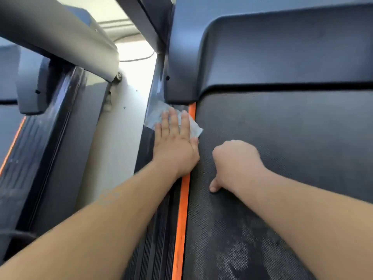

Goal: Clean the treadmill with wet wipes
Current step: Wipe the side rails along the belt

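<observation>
Left hand (174, 146), fingers straight, presses one wet wipe (155, 116) on the treadmill (282, 138); right hand (235, 158) rests fisted alongside.

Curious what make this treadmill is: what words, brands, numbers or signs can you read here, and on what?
None can be read.
A faint mark at the top edge of the dark grey plastic motor cover is cut off and illegible.
The black textured belt, orange side strip and white wet wipe show no lettering.
</observation>
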`<move>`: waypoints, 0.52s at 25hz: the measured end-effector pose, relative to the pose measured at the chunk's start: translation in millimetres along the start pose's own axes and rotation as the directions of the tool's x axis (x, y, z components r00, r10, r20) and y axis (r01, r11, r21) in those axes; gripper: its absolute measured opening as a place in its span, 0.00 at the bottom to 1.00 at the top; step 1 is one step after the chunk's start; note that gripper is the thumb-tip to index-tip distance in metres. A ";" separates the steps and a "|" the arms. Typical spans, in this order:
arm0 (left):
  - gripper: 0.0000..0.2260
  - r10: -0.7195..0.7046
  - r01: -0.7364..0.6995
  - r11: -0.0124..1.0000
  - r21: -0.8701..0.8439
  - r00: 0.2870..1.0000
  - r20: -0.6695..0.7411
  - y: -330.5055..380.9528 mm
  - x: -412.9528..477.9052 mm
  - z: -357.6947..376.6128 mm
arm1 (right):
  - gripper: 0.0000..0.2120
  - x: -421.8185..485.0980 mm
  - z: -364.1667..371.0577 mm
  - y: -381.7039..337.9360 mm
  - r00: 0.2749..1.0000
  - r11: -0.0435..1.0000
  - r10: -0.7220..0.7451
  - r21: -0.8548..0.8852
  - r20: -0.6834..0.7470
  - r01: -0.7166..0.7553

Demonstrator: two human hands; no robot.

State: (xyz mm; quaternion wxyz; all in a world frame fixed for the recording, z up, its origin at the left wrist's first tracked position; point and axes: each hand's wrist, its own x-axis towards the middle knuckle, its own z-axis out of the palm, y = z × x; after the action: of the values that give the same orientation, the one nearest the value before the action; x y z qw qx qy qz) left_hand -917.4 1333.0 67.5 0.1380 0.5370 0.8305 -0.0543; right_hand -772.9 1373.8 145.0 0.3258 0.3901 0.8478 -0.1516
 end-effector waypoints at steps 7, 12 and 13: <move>0.35 -0.064 0.063 0.998 0.015 0.996 0.064 -25.7 -74.8 6.0 | 0.60 10.2 2.6 -15.9 0.996 0.997 0.078 0.002 -0.042 -0.078; 0.35 0.007 -0.009 1.000 0.017 0.994 0.105 -41.8 8.4 -19.6 | 0.47 21.2 0.1 -26.2 0.999 0.991 0.033 -0.131 0.000 -0.033; 0.36 0.033 -0.036 0.999 0.027 0.994 0.105 -46.9 27.1 -25.7 | 0.41 23.7 -2.0 -28.4 1.000 0.981 0.007 -0.193 -0.003 -0.007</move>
State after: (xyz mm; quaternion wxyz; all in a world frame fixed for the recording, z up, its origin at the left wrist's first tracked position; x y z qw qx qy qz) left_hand -974.8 1343.3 81.6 0.1747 0.5496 0.8118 -0.0920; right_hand -806.8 1369.7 130.6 0.3614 0.3598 0.8576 -0.0672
